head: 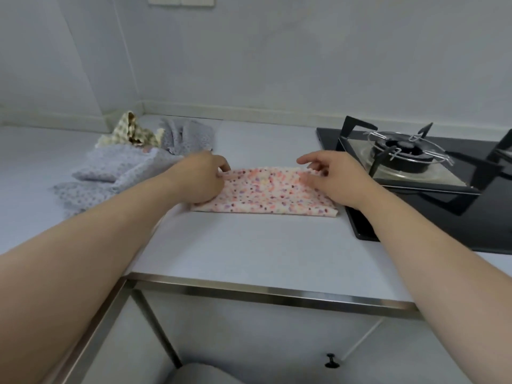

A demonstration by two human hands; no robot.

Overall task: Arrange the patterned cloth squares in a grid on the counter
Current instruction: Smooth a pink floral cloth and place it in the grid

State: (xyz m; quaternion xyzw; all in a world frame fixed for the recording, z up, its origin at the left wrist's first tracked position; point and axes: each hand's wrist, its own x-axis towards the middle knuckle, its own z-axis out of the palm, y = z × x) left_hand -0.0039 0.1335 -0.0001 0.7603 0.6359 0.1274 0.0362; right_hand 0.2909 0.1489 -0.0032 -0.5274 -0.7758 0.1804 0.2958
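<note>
Square one going down I reckon: left hand (205,178) and right hand (331,180) pinch the pink dotted cloth (266,194) by its far corners beside the stove (410,155), needs flattening next.

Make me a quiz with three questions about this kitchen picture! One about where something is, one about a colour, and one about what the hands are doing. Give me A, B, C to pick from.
1. Where is the gas stove?
A. To the left of the spotted cloth
B. To the right of it
C. Under it

2. What colour is the cloth between the hands?
A. Plain green
B. Black with stripes
C. Pale pink with coloured dots

3. What are the left hand and right hand doing?
A. Pinching the spotted cloth's far corners
B. Turning a knob
C. Hanging at the person's sides

Answers:
1 B, the gas stove sits beside the cloth's right end on the counter.
2 C, pink, purple and red dots cover the pale fabric.
3 A, each hand's fingers curl on a far corner.
</note>
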